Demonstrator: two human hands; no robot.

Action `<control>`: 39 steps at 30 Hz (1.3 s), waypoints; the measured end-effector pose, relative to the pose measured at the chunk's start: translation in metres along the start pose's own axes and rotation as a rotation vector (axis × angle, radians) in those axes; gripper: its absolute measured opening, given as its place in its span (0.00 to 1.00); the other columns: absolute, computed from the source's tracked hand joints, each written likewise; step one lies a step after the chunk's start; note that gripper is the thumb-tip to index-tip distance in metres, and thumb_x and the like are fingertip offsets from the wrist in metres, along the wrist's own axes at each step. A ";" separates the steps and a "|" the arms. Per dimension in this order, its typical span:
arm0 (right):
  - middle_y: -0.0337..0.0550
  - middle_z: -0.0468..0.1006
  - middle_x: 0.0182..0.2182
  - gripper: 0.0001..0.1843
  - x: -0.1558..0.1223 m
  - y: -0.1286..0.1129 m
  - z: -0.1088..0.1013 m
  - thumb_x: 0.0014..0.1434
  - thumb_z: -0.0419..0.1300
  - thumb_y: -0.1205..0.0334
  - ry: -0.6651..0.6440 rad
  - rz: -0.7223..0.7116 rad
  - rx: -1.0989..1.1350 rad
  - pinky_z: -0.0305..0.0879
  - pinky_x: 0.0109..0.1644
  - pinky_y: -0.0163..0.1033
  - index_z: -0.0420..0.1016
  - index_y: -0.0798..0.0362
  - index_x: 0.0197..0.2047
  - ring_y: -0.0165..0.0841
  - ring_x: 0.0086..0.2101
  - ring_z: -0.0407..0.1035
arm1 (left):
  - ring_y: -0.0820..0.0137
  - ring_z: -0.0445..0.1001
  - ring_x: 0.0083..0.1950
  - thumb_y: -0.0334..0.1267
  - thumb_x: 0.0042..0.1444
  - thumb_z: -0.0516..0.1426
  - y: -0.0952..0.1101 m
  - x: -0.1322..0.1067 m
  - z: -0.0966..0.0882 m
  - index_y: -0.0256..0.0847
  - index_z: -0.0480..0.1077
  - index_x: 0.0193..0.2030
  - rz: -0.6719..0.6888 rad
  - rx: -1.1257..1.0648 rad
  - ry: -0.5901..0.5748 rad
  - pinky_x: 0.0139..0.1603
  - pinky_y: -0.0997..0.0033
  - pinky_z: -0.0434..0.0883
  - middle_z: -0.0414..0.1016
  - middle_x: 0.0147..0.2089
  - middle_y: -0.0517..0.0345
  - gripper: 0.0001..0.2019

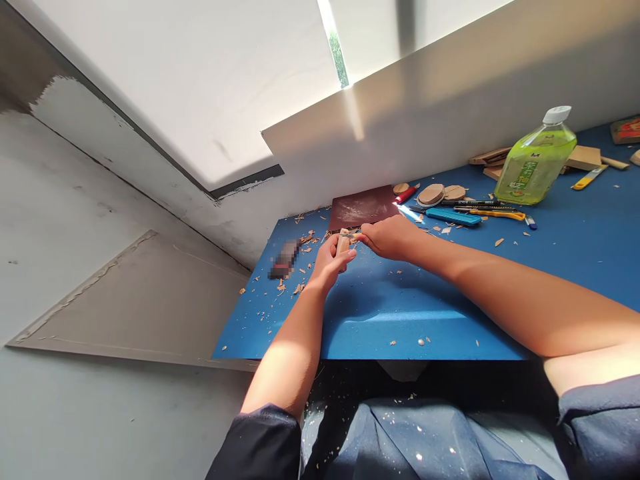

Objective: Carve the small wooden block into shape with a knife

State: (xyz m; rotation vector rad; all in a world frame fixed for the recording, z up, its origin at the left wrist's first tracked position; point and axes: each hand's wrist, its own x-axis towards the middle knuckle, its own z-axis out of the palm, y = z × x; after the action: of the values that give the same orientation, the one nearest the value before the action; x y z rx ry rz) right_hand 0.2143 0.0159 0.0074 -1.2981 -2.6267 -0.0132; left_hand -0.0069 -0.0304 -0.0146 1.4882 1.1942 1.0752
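Short dark navy sleeves (260, 443) sit above a blue garment (425, 440) flecked with pale specks.

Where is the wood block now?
In the head view, the wood block is held in the left hand, next to the right hand, above the blue table.

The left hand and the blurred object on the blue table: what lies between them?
A few wood shavings, scattered on the blue tabletop, in the head view.
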 end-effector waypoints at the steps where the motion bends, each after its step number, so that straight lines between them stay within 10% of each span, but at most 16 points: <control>1: 0.63 0.88 0.45 0.37 0.001 0.002 0.002 0.81 0.35 0.40 0.005 0.016 -0.025 0.65 0.45 0.45 0.78 0.56 0.60 0.52 0.44 0.84 | 0.77 0.56 0.24 0.60 0.46 0.71 -0.002 0.002 -0.001 0.43 0.72 0.49 -0.009 0.016 0.015 0.26 0.70 0.54 0.62 0.30 0.66 0.30; 17: 0.50 0.87 0.55 0.34 -0.003 -0.002 -0.001 0.82 0.36 0.43 -0.061 -0.185 0.196 0.63 0.47 0.41 0.82 0.45 0.60 0.45 0.51 0.81 | 0.71 0.69 0.33 0.61 0.50 0.72 -0.002 -0.002 -0.008 0.41 0.73 0.56 0.063 0.135 -0.063 0.35 0.71 0.65 0.74 0.37 0.60 0.34; 39: 0.68 0.87 0.45 0.37 0.002 0.005 0.013 0.81 0.33 0.43 0.076 0.191 -0.068 0.68 0.46 0.47 0.75 0.59 0.58 0.54 0.45 0.84 | 0.65 0.73 0.41 0.58 0.55 0.71 -0.008 0.005 -0.005 0.39 0.76 0.50 0.096 0.390 0.211 0.42 0.67 0.67 0.79 0.43 0.54 0.27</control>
State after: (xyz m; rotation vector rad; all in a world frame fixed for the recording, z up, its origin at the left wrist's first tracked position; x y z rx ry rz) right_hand 0.2141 0.0220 -0.0055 -1.5344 -2.4486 -0.1201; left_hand -0.0126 -0.0235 -0.0207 1.7753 1.5612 1.1293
